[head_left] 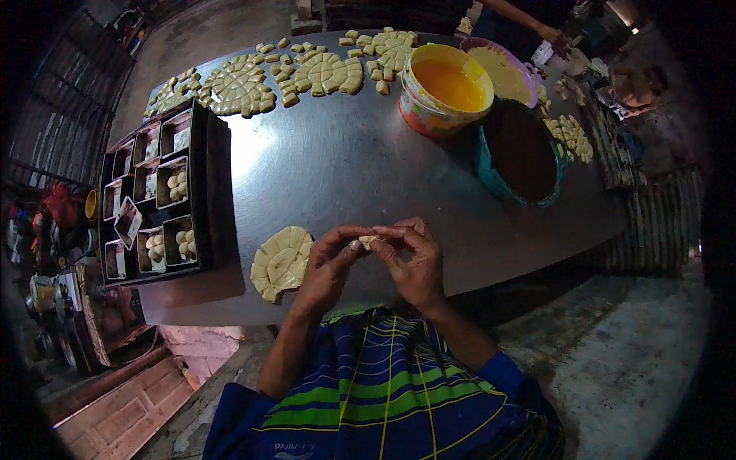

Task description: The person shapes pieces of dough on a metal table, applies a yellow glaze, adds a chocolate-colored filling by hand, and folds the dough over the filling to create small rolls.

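Above the near edge of the metal table, my left hand (328, 268) and my right hand (416, 268) meet, fingers closed together. Between the fingertips they pinch a small piece of pale dough (369, 242); most of it is hidden by the fingers. Beside my left hand lies a flat round of dough (281, 264) scored into sections, with a gap at its lower right edge. To the left, a dark tray of square tins (175, 184) stands on the table; several tins contain dough balls (177, 186), and one small tin (128, 222) sits tilted on top.
A bucket of orange-yellow liquid (448, 80) and a teal tub of dark brown filling (525, 149) stand at the right, near a pink basin (502, 73). Several scored dough rounds (328, 73) line the far edge. Another person's arm (529, 23) reaches in at far right.
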Demonstrator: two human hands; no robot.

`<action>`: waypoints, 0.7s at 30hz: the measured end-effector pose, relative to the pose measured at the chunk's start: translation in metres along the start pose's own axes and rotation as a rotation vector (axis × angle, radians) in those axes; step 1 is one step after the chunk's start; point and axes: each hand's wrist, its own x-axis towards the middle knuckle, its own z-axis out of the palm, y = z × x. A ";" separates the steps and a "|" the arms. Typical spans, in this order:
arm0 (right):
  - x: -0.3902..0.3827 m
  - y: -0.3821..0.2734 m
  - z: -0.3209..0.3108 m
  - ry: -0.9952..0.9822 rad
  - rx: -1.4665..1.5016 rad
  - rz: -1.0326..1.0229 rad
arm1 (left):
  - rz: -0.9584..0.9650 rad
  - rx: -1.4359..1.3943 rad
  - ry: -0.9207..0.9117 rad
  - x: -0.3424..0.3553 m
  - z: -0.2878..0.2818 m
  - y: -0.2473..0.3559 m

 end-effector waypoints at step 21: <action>-0.006 0.010 -0.015 -0.111 -0.186 -0.124 | 0.078 0.275 0.025 -0.009 0.017 0.000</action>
